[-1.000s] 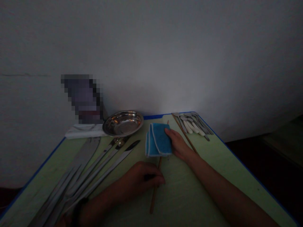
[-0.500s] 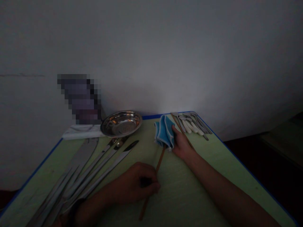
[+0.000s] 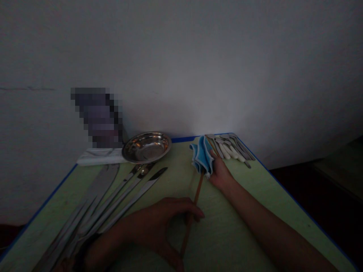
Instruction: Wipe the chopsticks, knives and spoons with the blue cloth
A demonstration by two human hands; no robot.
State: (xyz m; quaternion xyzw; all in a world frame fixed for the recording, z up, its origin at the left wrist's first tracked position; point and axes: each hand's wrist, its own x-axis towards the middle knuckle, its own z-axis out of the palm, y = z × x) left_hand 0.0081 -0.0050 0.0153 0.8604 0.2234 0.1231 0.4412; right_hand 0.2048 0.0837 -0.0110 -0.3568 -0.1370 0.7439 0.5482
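Observation:
My right hand [image 3: 219,170] is closed on a folded blue cloth [image 3: 202,155] with pale stitched edges. Out of the cloth's lower end runs a thin brown chopstick [image 3: 199,187], slanting down toward me; its upper part is hidden in the folds. My left hand [image 3: 167,226] is spread around the lower part of the chopstick, thumb and forefinger wide apart. The fingers lie close to the stick; whether they touch it I cannot tell.
A shiny metal bowl [image 3: 146,147] stands at the back by the wall. Several metal knives and spoons [image 3: 136,189] lie left of my left arm. Spoons and white-handled cutlery [image 3: 229,149] lie at the back right. A blurred-out upright object [image 3: 98,117] leans at the left.
My left hand has opened from a near pinch to a wide spread. The cloth, right hand and chopstick sit slightly further right and up in view.

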